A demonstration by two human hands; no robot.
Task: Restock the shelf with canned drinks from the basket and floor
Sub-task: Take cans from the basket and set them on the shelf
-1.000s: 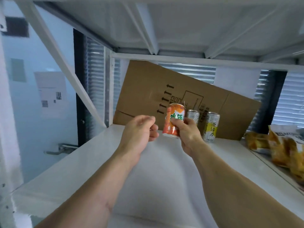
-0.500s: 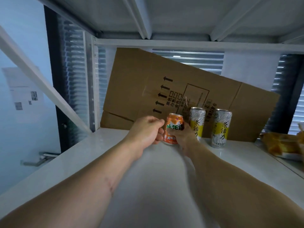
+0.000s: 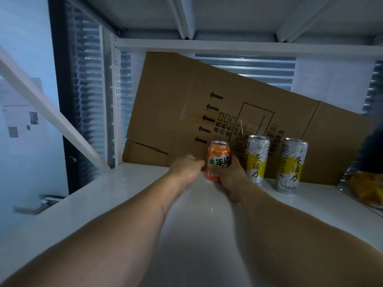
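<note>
My right hand grips an orange can with green lettering and holds it upright at the back of the white shelf, its base at or just above the shelf surface. My left hand is just left of the can, fingers curled, fingertips near or touching its side. Two tall silver-and-yellow cans stand upright to the right of the orange can, in a row along the back.
A flattened cardboard box leans against the shelf's back behind the cans. Yellow snack bags lie at the far right. A white diagonal brace crosses the left side. The upper shelf hangs low overhead.
Both hands have reached farther back into the shelf, carrying the orange can down beside the left tall can. The left hand has closed in on the can.
</note>
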